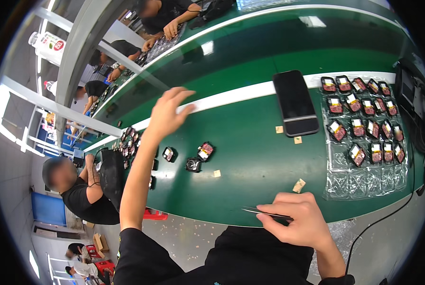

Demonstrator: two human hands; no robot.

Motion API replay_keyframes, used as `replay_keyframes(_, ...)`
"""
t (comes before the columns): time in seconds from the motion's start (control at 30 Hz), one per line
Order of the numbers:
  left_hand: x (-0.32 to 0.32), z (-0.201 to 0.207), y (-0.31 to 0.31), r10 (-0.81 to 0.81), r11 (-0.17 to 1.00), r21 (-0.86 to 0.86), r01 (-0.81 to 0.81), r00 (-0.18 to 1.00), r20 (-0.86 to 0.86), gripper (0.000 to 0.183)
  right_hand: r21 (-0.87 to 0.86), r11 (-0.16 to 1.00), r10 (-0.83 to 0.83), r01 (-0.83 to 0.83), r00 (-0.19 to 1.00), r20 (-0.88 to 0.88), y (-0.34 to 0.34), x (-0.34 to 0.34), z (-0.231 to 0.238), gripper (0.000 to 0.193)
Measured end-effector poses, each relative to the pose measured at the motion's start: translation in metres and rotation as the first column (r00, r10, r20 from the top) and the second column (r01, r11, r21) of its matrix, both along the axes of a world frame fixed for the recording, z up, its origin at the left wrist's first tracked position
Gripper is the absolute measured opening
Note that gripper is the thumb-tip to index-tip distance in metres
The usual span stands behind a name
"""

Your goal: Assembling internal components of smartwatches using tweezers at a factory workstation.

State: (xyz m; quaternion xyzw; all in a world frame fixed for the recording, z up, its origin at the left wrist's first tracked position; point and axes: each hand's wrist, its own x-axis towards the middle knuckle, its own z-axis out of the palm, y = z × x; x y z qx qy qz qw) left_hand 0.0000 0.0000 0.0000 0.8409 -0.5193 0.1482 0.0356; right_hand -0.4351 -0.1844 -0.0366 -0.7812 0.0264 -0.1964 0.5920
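My left hand reaches over the far part of the green bench, fingers spread and nothing in them. Below and to the right of it lie a small black part with a white, yellow and reddish face and a dark, round-faced black part, close together. Another small black part sits further left, near my left forearm. By the bench's near edge, my right hand pinches a pair of thin tweezers, whose tips point left and touch nothing.
A clear plastic tray holds rows of labelled black parts at the right. A black phone lies beside it. Small tan paper pieces are scattered on the bench. More parts cluster at the left, near a seated person.
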Motion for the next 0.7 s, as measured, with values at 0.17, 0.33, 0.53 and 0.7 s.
replay_keyframes(0.17,0.067,0.006,0.053,0.134,0.975,-0.123,-0.187,0.926,-0.352,0.038,0.002,0.999,-0.033,0.032,0.999,0.025,0.006,0.013,-0.003,0.018)
replay_keyframes(0.33,0.034,-0.002,0.032,0.009,0.982,-0.177,-0.065,0.954,-0.301,0.039,0.012,0.999,-0.049,0.050,0.999,-0.019,0.005,0.009,0.002,0.017)
replay_keyframes(0.53,-0.126,0.009,-0.038,-0.465,0.877,-0.185,0.443,0.691,-0.554,0.060,0.010,0.998,-0.069,0.070,0.997,-0.023,0.002,0.008,-0.001,0.021)
replay_keyframes(0.7,-0.171,0.001,-0.037,-0.570,0.753,-0.185,0.631,0.485,-0.664,0.069,0.002,0.999,-0.052,0.052,0.998,-0.038,-0.001,0.012,0.006,0.021)
